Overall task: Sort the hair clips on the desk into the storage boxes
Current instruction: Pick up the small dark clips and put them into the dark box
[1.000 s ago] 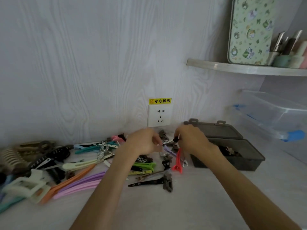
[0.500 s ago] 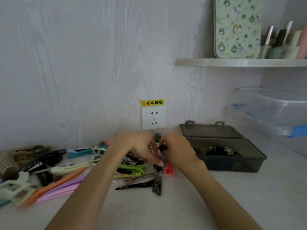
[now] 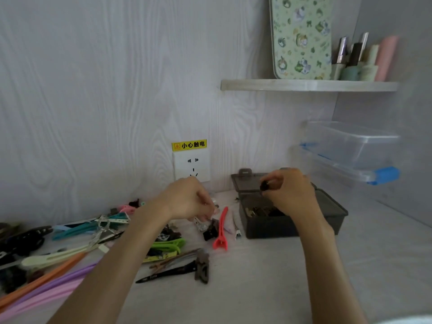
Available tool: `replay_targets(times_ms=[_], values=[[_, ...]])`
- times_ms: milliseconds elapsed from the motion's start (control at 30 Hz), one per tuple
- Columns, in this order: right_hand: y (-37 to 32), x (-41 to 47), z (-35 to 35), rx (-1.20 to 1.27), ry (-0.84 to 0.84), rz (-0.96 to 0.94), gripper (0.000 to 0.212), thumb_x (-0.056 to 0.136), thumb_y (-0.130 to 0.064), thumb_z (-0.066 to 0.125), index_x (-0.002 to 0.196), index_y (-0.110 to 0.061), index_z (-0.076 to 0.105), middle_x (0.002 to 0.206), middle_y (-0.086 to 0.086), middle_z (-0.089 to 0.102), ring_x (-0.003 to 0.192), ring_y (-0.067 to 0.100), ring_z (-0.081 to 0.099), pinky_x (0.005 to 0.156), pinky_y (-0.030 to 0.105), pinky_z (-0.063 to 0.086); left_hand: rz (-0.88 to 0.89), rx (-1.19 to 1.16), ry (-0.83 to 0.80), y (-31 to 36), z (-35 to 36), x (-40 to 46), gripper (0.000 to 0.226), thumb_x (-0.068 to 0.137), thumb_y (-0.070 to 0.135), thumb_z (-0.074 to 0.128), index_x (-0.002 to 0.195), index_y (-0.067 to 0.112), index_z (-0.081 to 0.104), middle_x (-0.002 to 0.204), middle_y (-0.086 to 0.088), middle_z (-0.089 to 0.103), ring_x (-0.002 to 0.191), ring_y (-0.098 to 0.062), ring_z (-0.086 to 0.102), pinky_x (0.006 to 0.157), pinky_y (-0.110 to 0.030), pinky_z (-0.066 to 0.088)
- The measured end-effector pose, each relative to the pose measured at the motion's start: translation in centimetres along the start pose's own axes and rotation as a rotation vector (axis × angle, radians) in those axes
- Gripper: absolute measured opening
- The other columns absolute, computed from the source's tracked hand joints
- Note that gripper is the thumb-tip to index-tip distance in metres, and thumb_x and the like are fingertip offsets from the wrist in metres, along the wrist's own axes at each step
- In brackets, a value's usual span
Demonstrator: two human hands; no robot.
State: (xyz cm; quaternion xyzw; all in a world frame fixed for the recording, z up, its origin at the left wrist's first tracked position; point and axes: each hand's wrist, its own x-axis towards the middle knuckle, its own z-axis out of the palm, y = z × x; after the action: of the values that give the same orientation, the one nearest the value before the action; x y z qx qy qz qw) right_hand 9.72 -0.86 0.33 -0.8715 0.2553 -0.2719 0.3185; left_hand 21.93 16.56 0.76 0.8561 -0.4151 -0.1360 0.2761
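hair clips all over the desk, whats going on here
A person is sorting them into boxes. The right hand pinches a small dark clip above the open dark storage box, which already holds some small clips. The left hand is down among the loose clips by the red clip, fingers curled on something small and pale. Many clips lie unsorted on the desk.
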Motion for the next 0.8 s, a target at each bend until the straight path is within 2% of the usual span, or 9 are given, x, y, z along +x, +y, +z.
replay_targets(times_ms=[67, 133, 200, 333, 467, 533, 633, 733, 800], values=[[0.6, -0.1, -0.1, -0.029, -0.095, 0.046, 0.039, 0.08, 0.001, 0.059, 0.111, -0.023, 0.063, 0.11, 0.0, 0.066, 0.102, 0.017, 0.059, 0.092, 0.037, 0.049, -0.046, 0.047, -0.176, 0.5, 0.3, -0.1, 0.025, 0.079, 0.031, 0.072, 0.098, 0.016, 0.072, 0.085, 0.005, 0.07, 0.07, -0.004, 0.066, 0.053, -0.015, 0.051], [0.6, 0.0, -0.2, -0.026, -0.049, -0.005, 0.045, 0.078, 0.005, 0.054, 0.112, -0.023, 0.061, 0.111, -0.003, 0.061, 0.1, 0.011, 0.054, 0.088, 0.031, 0.046, -0.121, 0.109, -0.328, 0.6, 0.6, -0.2, 0.037, 0.076, 0.031, 0.075, 0.109, 0.017, 0.067, 0.104, 0.002, 0.068, 0.077, -0.008, 0.064, 0.058, -0.017, 0.053], [-0.1, -0.1, 0.0, 0.044, 0.027, -0.107, 0.04, 0.08, 0.007, 0.051, 0.104, -0.023, 0.064, 0.105, -0.007, 0.06, 0.094, 0.007, 0.053, 0.082, 0.024, 0.044, -0.122, 0.135, -0.332, 0.5, 0.6, -0.3, 0.033, 0.076, 0.028, 0.076, 0.106, 0.017, 0.07, 0.099, 0.003, 0.068, 0.077, -0.01, 0.064, 0.06, -0.016, 0.053], [-1.0, -0.2, 0.6, 0.226, -0.03, -0.249, 0.022, 0.086, -0.005, 0.059, 0.088, -0.026, 0.067, 0.089, -0.008, 0.067, 0.086, 0.002, 0.061, 0.078, 0.012, 0.047, 0.034, 0.117, -0.115, 0.6, -0.4, -0.5, 0.017, 0.074, 0.025, 0.078, 0.09, 0.02, 0.076, 0.078, 0.012, 0.07, 0.067, 0.003, 0.062, 0.059, -0.007, 0.042], [-0.2, 0.3, 0.4, 0.307, 0.153, -0.232, 0.017, 0.086, -0.006, 0.059, 0.091, -0.019, 0.069, 0.09, -0.005, 0.07, 0.087, 0.007, 0.065, 0.079, 0.015, 0.049, 0.192, -0.323, 0.312, 2.9, 0.4, 0.0, 0.018, 0.075, 0.021, 0.076, 0.091, 0.014, 0.075, 0.085, 0.005, 0.074, 0.076, 0.0, 0.069, 0.072, -0.008, 0.051], [0.1, 0.6, 0.3, 0.317, 0.219, -0.195, 0.016, 0.087, -0.008, 0.059, 0.095, -0.018, 0.069, 0.092, -0.003, 0.07, 0.087, 0.008, 0.065, 0.079, 0.019, 0.051, 0.226, -0.391, 0.309, 4.4, 2.4, 0.4, 0.023, 0.076, 0.021, 0.075, 0.097, 0.013, 0.073, 0.092, 0.002, 0.074, 0.082, -0.003, 0.069, 0.078, -0.013, 0.053], [0.1, 0.6, 0.5, 0.311, 0.186, -0.197, 0.017, 0.087, -0.007, 0.059, 0.094, -0.02, 0.067, 0.091, -0.003, 0.069, 0.084, 0.004, 0.063, 0.074, 0.011, 0.047, 0.219, -0.363, 0.209, 4.3, 3.8, 0.8, 0.041, 0.078, 0.03, 0.072, 0.115, 0.014, 0.066, 0.112, -0.001, 0.07, 0.098, -0.005, 0.066, 0.092, -0.023, 0.052], [-0.9, 0.0, 1.0, 0.252, 0.049, -0.271, 0.019, 0.087, -0.006, 0.059, 0.098, -0.02, 0.068, 0.092, -0.005, 0.068, 0.082, 0.0, 0.062, 0.072, 0.01, 0.05, 0.105, -0.177, 0.331, 1.3, 0.2, 0.2, 0.032, 0.083, 0.026, 0.068, 0.113, 0.016, 0.067, 0.116, -0.001, 0.068, 0.1, -0.011, 0.064, 0.097, -0.033, 0.049], [-2.4, -0.7, 1.7, 0.154, -0.166, -0.337, 0.021, 0.087, -0.007, 0.059, 0.101, -0.019, 0.069, 0.093, -0.004, 0.069, 0.08, 0.003, 0.065, 0.072, 0.015, 0.055, -0.023, -0.008, 0.321, -1.4, -3.1, -1.0, 0.021, 0.082, 0.017, 0.07, 0.102, 0.016, 0.071, 0.108, -0.003, 0.071, 0.095, -0.014, 0.066, 0.096, -0.036, 0.05]])
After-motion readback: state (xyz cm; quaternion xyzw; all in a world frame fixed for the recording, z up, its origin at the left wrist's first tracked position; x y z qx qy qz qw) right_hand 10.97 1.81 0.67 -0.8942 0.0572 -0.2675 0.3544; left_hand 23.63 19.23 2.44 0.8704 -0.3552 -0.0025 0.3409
